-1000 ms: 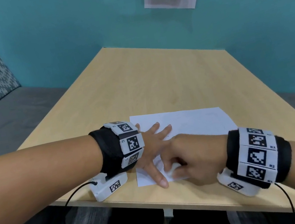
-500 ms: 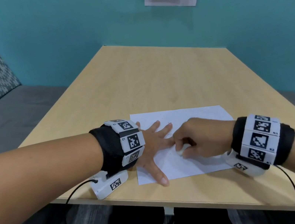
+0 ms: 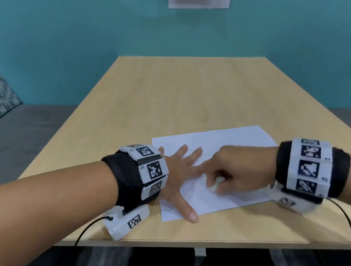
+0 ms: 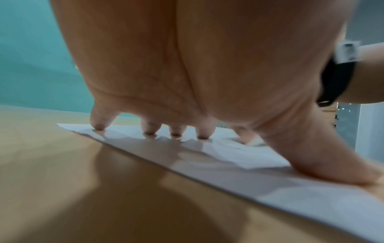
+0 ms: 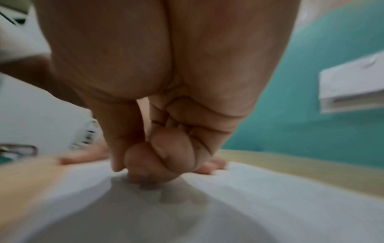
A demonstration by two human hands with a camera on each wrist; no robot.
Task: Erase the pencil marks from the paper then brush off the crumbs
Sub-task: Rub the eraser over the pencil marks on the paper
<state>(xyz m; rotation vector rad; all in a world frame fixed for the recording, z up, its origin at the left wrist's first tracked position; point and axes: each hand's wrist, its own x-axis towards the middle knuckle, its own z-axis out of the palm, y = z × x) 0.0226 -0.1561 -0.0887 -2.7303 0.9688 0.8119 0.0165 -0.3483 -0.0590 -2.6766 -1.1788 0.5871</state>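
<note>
White paper [image 3: 229, 140] on the near counter [image 3: 164, 100] lies pinned by the left hand [image 3: 175, 177], fingers [image 3: 181, 154] spread, while the right hand [image 3: 240, 166] pinches a pale eraser [image 3: 217, 182] against it, so erasing seems underway and brushing not yet begun.

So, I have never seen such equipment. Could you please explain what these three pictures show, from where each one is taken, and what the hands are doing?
There is no machine here: a person works with two bare hands, and each hand is a grip. The wide picture comes from a camera worn on the head. The other two come from cameras worn on the wrists, each looking along one hand. The black wrist bands with white marker tiles belong to the recording rig.

On the light wooden table lies a white sheet of paper. The left grip is a flat, open hand; its spread fingertips press the sheet down. The right grip pinches what looks like a small white eraser against the paper.
</note>
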